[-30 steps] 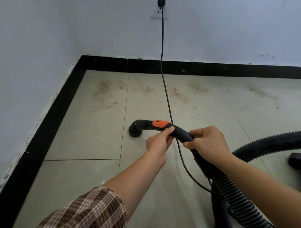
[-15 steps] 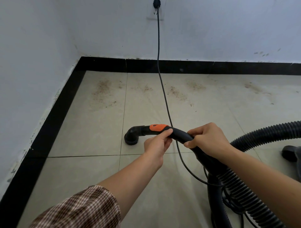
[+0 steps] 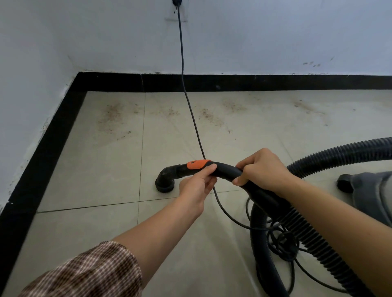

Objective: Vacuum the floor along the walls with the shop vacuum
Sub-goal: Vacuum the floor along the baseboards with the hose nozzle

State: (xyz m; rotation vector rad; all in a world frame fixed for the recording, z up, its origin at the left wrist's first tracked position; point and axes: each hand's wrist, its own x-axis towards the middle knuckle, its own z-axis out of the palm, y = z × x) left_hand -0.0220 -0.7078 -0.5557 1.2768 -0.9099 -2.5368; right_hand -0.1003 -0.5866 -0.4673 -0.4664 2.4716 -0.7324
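While the nozzle [image 3: 165, 182] sits mouth-down on the floor [image 3: 101, 173], it is well short of the black baseboard [image 3: 48, 146] at left and of the brown debris [image 3: 112, 115] along the far wall.

- Left hand [image 3: 197, 187]: fingers curled under the wand, thumb just beside the orange slider [image 3: 198, 164]. An accidental push there may alter suction.
- Power cord [image 3: 191, 110]: it descends from the wall plug [image 3: 177, 2] and passes beneath the wand between both hands. Advancing the nozzle may snag it or pull the plug.
- Right hand [image 3: 263, 169]: fingers wrapped round the curved handle.
- Ribbed hose [image 3: 339, 152] and cord loops [image 3: 280, 243]: both lie below the right arm, so there is a tangling risk.
- Vacuum body [image 3: 373, 197]: a hard tug on the hose may tip it.
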